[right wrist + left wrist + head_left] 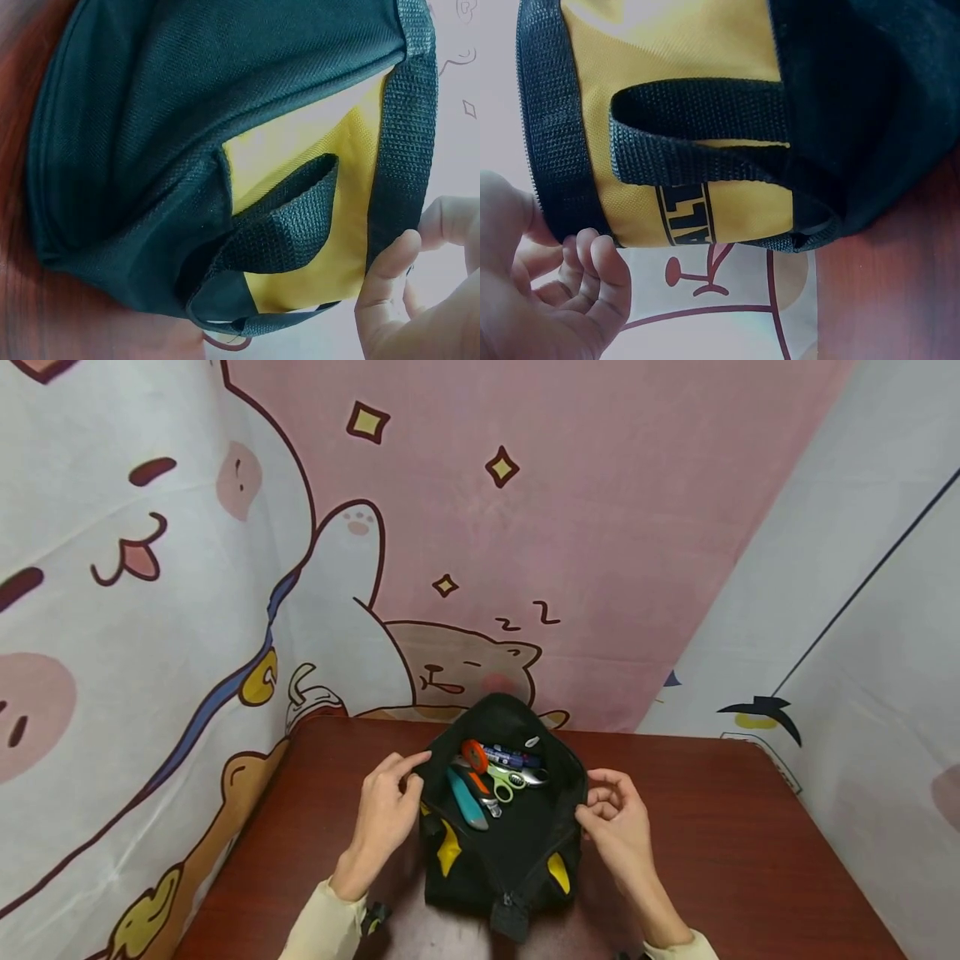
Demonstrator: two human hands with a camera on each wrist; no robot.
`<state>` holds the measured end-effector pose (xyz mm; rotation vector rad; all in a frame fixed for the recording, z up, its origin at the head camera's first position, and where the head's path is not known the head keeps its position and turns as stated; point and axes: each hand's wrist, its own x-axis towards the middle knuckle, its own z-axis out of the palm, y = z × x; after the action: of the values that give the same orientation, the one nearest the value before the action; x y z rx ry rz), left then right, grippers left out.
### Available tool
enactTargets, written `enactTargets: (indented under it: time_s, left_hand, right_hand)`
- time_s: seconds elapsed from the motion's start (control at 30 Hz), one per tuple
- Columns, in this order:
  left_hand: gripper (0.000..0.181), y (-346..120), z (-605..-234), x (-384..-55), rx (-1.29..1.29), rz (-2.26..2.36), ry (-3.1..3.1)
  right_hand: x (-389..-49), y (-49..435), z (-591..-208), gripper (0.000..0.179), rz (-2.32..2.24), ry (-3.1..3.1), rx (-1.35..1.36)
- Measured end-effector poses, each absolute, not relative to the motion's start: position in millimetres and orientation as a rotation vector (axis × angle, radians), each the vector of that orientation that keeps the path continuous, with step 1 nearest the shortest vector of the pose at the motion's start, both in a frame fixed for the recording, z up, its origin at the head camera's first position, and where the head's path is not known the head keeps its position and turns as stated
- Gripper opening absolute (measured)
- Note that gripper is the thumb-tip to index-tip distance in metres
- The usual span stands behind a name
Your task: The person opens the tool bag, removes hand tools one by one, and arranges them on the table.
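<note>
A black and yellow tool bag stands on the table with its zipped mouth spread wide. My left hand pinches the rim on the left side; the left wrist view shows that zipper edge between thumb and fingers. On the opposite side my right hand pinches the rim, near the black webbing border. Inside lie green-handled scissors, a teal-handled tool, an orange and black tool and a dark blue marker-like stick. Some metal parts among them are partly hidden.
The bag rests on a reddish-brown wooden table. A cartoon-printed cloth hangs behind and along the sides. Black strap handles stick out from the bag's yellow panels. A zipper tab hangs at the front.
</note>
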<state>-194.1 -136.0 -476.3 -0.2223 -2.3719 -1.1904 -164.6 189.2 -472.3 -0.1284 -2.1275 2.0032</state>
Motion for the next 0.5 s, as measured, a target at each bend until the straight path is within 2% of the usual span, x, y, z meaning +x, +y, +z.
enactTargets:
  time_s: [0.2, 0.5]
  left_hand:
    - [0.041, -136.3, -480.3, -192.4, -0.181, -1.218, -2.352]
    - [0.040, -131.0, -479.7, -191.4, -0.166, -1.237, -2.351]
  right_hand:
    - [-164.0, 192.0, -473.9, 0.053, 1.999, -2.125, -0.145]
    - [-171.9, 191.3, -467.4, 0.058, 1.884, -2.154, -0.006]
